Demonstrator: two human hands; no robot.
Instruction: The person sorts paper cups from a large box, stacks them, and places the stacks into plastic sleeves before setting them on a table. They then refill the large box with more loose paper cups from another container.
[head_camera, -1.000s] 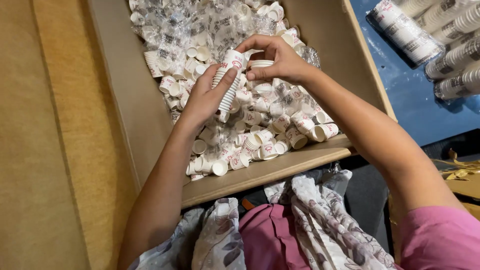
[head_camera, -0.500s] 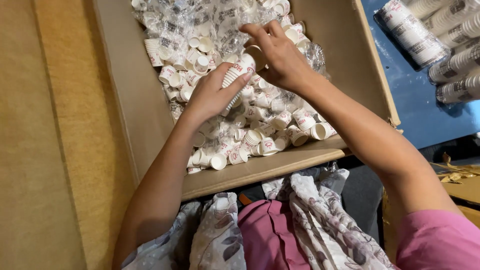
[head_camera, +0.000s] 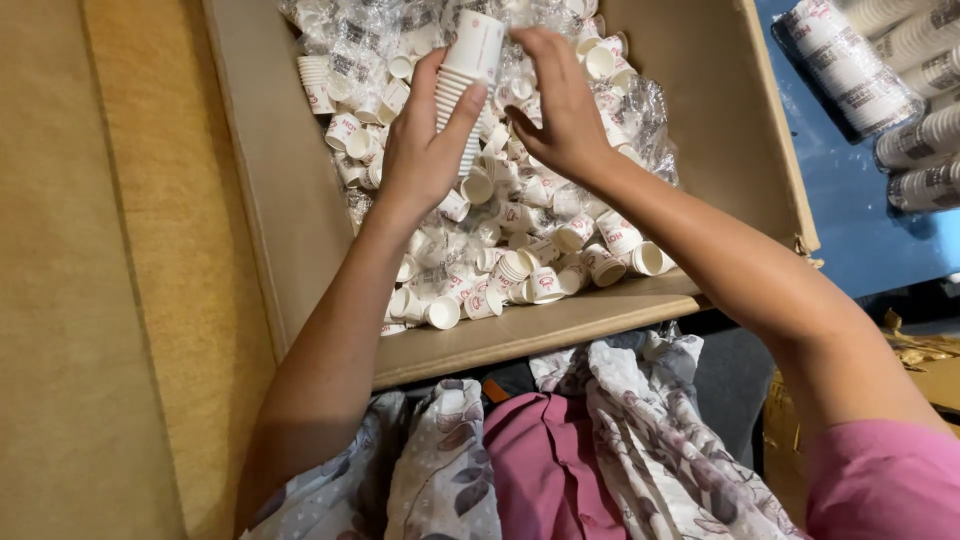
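My left hand (head_camera: 425, 150) grips a tall stack of small white paper cups (head_camera: 466, 75), held nearly upright over an open cardboard box (head_camera: 270, 200). My right hand (head_camera: 558, 105) rests its fingers on the top of that stack, just to its right. Below both hands the box is filled with several loose white paper cups (head_camera: 530, 270) lying among crumpled clear plastic wrap (head_camera: 360, 45).
Wrapped sleeves of stacked cups (head_camera: 880, 80) lie on a blue surface (head_camera: 850, 220) at the upper right. The box's near flap (head_camera: 540, 335) sits over my lap, which is covered in floral cloth (head_camera: 640, 440). A tan surface (head_camera: 90, 300) fills the left.
The cup stack has been lifted higher and turned more upright in my left hand. My right hand came back to the stack's top after reaching further into the box.
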